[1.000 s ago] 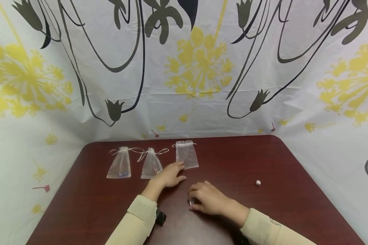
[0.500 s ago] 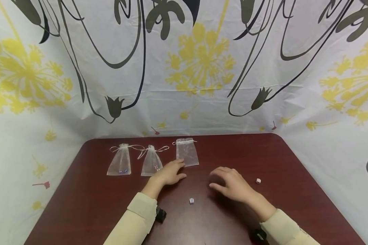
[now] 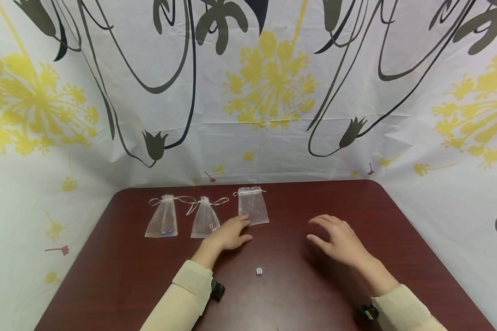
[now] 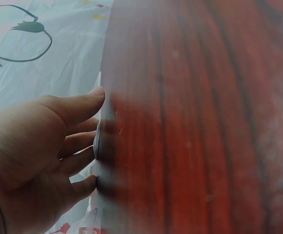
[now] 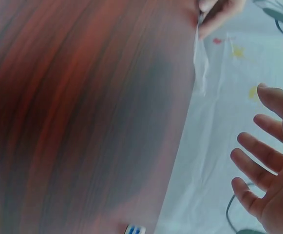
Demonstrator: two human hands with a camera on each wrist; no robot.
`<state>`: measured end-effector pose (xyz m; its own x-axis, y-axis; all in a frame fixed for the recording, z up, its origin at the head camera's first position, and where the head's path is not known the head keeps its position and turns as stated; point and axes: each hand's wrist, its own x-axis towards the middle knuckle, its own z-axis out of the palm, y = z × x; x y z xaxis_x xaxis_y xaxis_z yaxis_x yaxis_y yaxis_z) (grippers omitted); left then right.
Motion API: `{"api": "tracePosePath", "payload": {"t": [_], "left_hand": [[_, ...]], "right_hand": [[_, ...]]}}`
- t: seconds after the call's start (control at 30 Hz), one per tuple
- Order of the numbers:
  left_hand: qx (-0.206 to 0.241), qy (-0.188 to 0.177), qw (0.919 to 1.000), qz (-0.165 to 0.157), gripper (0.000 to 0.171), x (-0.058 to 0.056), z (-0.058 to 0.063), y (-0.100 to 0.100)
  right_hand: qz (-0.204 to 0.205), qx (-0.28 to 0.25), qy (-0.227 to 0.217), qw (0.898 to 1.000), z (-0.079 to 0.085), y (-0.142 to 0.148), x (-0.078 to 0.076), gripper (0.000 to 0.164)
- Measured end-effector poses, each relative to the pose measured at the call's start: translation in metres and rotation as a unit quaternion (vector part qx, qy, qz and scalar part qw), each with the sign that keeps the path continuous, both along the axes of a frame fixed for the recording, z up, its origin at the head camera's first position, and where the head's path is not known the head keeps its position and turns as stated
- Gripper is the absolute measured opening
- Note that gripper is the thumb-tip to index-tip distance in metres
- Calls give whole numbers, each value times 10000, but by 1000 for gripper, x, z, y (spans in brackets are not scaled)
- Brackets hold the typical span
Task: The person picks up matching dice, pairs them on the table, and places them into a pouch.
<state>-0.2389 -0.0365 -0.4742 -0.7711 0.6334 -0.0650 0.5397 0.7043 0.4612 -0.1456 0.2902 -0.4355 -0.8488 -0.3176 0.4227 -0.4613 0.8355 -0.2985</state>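
Observation:
My left hand [image 3: 228, 234] lies with fingers extended, its fingertips at the lower corner of a flat, sheer drawstring bag [image 3: 252, 207]. The left wrist view shows this hand [image 4: 44, 146] with fingers spread and nothing gripped. My right hand [image 3: 337, 239] hovers above the table, fingers loosely bent and apart, holding nothing. A small white die [image 3: 259, 271] with dark pips sits on the table between the hands, nearer me. Another die [image 5: 135, 229] with blue pips shows at the bottom edge of the right wrist view; my right hand hides it in the head view.
Two more sheer drawstring bags stand to the left: one bag [image 3: 162, 218] has blue dice inside, the other bag [image 3: 204, 220] holds red-marked dice and is partly behind my left hand. The dark red table [image 3: 120, 276] meets a patterned sheet [image 3: 248, 156] at the back.
My right hand has let go of the die, leaving it on the table, and has moved right, over the second die. My left hand has stayed by the flat bag.

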Motion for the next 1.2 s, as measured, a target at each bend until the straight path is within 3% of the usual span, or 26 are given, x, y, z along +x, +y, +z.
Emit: {"api": "tracePosePath", "payload": {"t": [0.43,0.8,1.2], "left_hand": [[41,11,10000,-25,53,-1,-1,-2],[3,-98,10000,14,53,2,-1,-1],[-26,-72,10000,9,54,0,0,-1]], "right_hand": [[-387,-71,161,9991,2,48,9,32],[-539,-188,-601,9966,-24,78,15,38],[-280,-271,-573,9976,-42,98,13,28]]}}
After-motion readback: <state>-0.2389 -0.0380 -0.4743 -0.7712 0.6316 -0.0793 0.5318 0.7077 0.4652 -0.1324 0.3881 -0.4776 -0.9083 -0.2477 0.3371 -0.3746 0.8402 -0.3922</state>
